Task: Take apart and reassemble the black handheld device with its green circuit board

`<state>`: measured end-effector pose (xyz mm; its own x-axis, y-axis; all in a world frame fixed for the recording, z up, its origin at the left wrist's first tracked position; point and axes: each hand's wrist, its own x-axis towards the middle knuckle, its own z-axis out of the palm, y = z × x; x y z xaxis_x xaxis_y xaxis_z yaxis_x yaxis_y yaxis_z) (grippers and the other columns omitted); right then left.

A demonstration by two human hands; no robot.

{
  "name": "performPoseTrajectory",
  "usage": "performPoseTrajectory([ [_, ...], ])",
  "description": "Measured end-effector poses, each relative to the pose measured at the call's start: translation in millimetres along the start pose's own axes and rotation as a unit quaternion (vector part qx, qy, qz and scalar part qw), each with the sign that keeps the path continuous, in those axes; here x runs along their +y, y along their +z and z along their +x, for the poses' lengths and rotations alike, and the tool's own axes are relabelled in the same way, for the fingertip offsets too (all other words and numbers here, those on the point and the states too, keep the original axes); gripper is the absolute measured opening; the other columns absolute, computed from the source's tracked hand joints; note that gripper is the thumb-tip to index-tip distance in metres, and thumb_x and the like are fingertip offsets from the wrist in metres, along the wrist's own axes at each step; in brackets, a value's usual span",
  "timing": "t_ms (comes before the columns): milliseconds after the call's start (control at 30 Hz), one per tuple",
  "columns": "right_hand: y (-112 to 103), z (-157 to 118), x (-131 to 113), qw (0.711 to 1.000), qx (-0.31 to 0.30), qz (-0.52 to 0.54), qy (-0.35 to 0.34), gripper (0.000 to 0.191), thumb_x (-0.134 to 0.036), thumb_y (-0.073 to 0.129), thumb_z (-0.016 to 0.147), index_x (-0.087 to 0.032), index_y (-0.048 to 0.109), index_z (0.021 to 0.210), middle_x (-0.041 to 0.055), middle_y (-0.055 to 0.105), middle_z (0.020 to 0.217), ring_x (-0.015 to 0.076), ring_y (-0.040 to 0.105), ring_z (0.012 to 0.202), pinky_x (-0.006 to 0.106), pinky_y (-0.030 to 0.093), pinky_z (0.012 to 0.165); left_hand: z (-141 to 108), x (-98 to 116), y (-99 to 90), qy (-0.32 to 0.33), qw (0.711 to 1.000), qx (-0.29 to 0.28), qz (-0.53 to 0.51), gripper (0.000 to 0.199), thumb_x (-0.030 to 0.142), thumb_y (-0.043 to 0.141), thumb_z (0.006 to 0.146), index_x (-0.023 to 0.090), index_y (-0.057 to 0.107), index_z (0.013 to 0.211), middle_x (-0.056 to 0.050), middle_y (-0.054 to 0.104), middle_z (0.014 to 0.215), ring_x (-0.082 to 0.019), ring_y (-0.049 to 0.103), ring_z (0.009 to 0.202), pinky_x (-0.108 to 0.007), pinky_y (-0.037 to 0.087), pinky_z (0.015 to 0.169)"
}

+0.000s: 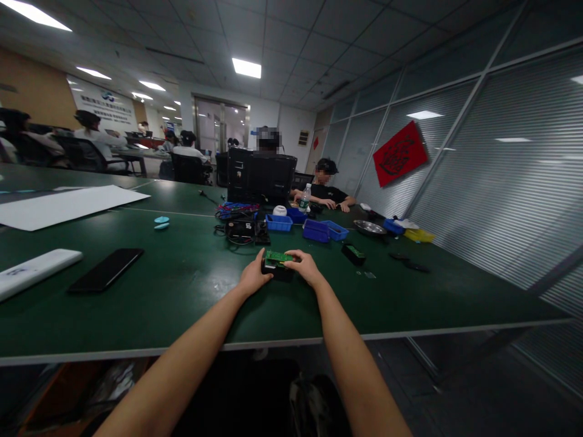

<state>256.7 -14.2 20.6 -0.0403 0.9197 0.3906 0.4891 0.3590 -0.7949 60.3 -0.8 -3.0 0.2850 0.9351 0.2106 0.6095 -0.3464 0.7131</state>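
A green circuit board sits tilted at the top of a black case, over the green table. Around the left side of the case, my left hand is closed, its index finger up by the board's edge. My right hand pinches the board's right end between thumb and fingertips. Whether the board touches the inside of the case cannot be made out. Off to the right lies a second black case with a green board, near small clear pieces.
Blue bins, a black adapter with cables and a monitor stand ahead. A metal dish and a yellow tray are to the right. A phone lies left. A person sits across the table.
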Motion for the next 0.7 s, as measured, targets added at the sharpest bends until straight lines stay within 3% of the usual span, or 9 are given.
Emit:
performPoseTrajectory([
  [200,2.2,0.9,0.9,1.000,0.015,-0.018,0.011,0.038,-0.032,0.068,0.060,-0.015,0.065,0.093,0.0009,0.055,0.077,0.0128,0.048,0.070,0.026,0.039,0.067,0.0,0.0,0.6,-0.004,1.000,-0.002,0.007,0.090,0.027,0.065,0.066,0.022,0.013,0.139,-0.006,0.056,0.117,-0.019,0.054,0.104,-0.025,0.039,0.084],
  [467,1.6,-1.1,-1.5,0.999,-0.014,-0.018,0.025,0.045,-0.031,0.070,0.059,-0.017,0.063,0.100,0.0042,0.058,0.093,0.0153,0.052,0.082,0.029,0.041,0.076,-0.1,0.9,-0.4,-0.008,1.000,-0.003,0.011,0.089,0.026,0.065,0.066,0.023,0.014,0.139,-0.007,0.055,0.118,-0.021,0.053,0.107,-0.027,0.039,0.085],
  [600,-0.9,0.4,2.7,0.998,-0.003,0.035,0.057,0.049,-0.037,0.063,0.067,-0.015,0.057,0.110,0.0062,0.060,0.095,0.0154,0.054,0.083,0.028,0.042,0.076,0.5,-0.9,1.1,-0.005,1.000,0.006,0.006,0.089,0.025,0.065,0.065,0.023,0.016,0.139,-0.006,0.056,0.117,-0.020,0.053,0.106,-0.027,0.039,0.086],
  [700,-0.1,0.6,6.3,0.996,-0.025,0.024,0.079,0.038,-0.043,0.054,0.075,-0.013,0.062,0.098,0.0056,0.062,0.089,0.0157,0.055,0.079,0.029,0.042,0.074,1.2,-3.3,2.3,0.000,1.000,0.013,0.004,0.088,0.025,0.065,0.065,0.023,0.017,0.139,-0.006,0.056,0.117,-0.020,0.054,0.105,-0.027,0.040,0.086],
])
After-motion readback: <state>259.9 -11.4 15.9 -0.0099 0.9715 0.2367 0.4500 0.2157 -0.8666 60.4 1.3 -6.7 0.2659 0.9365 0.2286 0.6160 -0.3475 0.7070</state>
